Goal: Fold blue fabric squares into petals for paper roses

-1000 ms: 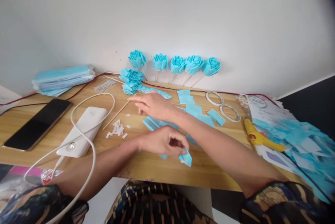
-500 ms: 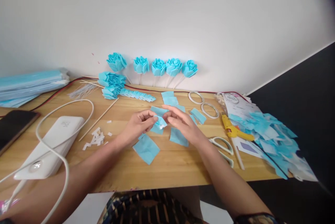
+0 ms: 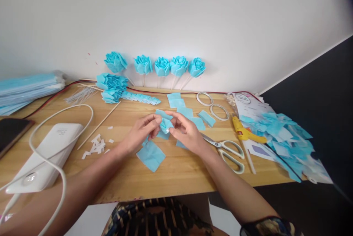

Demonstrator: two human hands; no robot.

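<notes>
Between my two hands, above the middle of the table, is a small folded piece of light blue fabric (image 3: 166,125) with a whitish lower edge. My left hand (image 3: 147,127) pinches its left side between thumb and fingertips. On its right side, my right hand (image 3: 186,129) closes thumb and forefinger on it. Below my left hand lies a flat blue fabric square (image 3: 151,155). Other cut blue pieces (image 3: 184,112) are spread behind my hands. A pair of scissors (image 3: 224,147) with pale handles rests beside my right wrist.
Blue fabric flowers (image 3: 162,67) on sticks lean against the wall. Two tape rolls (image 3: 219,112), a yellow glue gun (image 3: 244,133) and a heap of blue scraps (image 3: 286,136) lie right. Left are a white power bank (image 3: 49,155) with cable, a phone (image 3: 13,134) and white paper bits (image 3: 97,144).
My right hand has moved in and now grips the right side of the folded piece, where it was apart before. The scissors show more fully as the view has shifted slightly.
</notes>
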